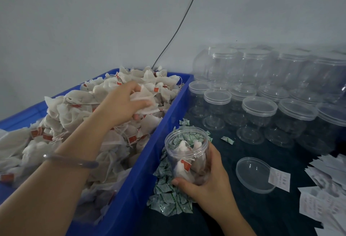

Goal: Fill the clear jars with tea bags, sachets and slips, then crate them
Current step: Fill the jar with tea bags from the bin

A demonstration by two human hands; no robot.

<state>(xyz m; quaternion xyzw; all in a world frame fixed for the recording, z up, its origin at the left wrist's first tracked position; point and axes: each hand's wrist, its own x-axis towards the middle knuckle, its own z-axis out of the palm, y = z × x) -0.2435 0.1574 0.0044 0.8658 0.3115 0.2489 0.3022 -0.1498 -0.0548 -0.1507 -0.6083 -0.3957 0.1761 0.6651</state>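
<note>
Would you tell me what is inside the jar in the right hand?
The jar holds a few white tea bags; the right hand covers its base, hiding anything there.

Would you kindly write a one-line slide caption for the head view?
Left hand grabs tea bags from the blue bin while the right hand holds an open, partly filled jar.

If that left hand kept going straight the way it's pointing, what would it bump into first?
Most likely more tea bags. The left hand, gripping a few, points across the heap toward the far right corner of the blue bin. The bin wall would probably come next, though depth is hard to judge.
</note>
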